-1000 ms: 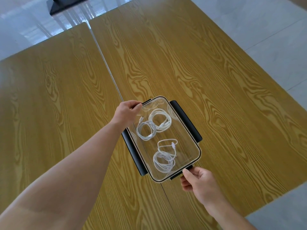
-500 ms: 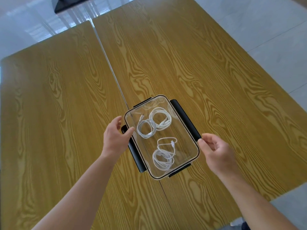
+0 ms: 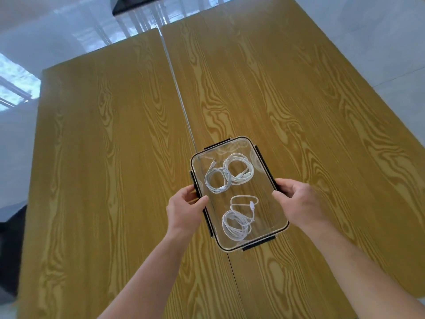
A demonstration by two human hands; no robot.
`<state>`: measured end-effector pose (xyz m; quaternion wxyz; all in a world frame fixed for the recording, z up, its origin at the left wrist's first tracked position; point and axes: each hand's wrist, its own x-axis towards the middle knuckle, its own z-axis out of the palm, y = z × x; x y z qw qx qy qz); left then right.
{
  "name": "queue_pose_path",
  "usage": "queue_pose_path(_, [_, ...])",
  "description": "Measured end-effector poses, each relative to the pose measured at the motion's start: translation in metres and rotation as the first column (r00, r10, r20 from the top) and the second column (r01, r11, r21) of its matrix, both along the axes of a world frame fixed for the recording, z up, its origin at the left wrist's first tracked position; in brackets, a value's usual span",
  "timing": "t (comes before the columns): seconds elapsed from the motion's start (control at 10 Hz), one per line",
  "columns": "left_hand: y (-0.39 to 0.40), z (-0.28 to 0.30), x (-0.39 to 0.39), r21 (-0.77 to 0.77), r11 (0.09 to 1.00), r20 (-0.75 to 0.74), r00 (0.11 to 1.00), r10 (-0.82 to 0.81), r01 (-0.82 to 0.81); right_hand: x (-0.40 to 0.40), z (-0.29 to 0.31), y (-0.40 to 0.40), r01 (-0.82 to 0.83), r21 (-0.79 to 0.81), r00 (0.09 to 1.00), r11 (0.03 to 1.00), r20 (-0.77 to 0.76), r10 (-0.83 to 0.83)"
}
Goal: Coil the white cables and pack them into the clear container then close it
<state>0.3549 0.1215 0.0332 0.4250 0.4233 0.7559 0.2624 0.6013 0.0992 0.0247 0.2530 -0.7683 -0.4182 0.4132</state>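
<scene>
A clear rectangular container (image 3: pixel 266 196) with its clear lid on lies on the wooden table, across the seam between two tabletops. Three coiled white cables lie inside: two overlapping coils at the far end (image 3: pixel 230 174) and one at the near end (image 3: pixel 238 221). My left hand (image 3: pixel 185 209) grips the left long side, thumb on the lid, fingers over the black latch (image 3: pixel 208 223). On the right long side, my right hand (image 3: pixel 299 202) grips the same way over the right black latch (image 3: pixel 262 161). Both long latches lie flat against the container's sides.
Two wood-grain tabletops (image 3: pixel 103 169) meet at a thin seam (image 3: pixel 181 107) that runs under the container. Pale tiled floor surrounds them. A dark base (image 3: pixel 135 3) stands on the floor beyond the far edge.
Both hands moved from the container's ends and corners to its long sides and closed on them. The two black side latches, splayed outward before, now lie flat against the container.
</scene>
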Motion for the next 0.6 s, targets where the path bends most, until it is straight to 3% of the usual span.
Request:
queue_pose_path(0.3, [-0.004, -0.004, 0.000, -0.032, 0.997, 0.113, 0.991, 0.067, -0.064, -0.001, 0.006, 0.002, -0.009, -0.047, 1.000, 0.999, -0.025, 0.008])
queue_pose_path(0.5, [-0.008, 0.000, -0.001, -0.068, 0.993, 0.184, 0.978, 0.103, -0.092, -0.018, 0.027, 0.001, -0.091, -0.090, 0.991, 0.992, 0.089, 0.099])
queue_pose_path(0.6, [-0.009, 0.005, -0.008, -0.094, 0.986, 0.278, 0.948, 0.155, -0.134, -0.030, 0.044, 0.007, -0.103, -0.002, 0.991, 0.995, 0.082, 0.103])
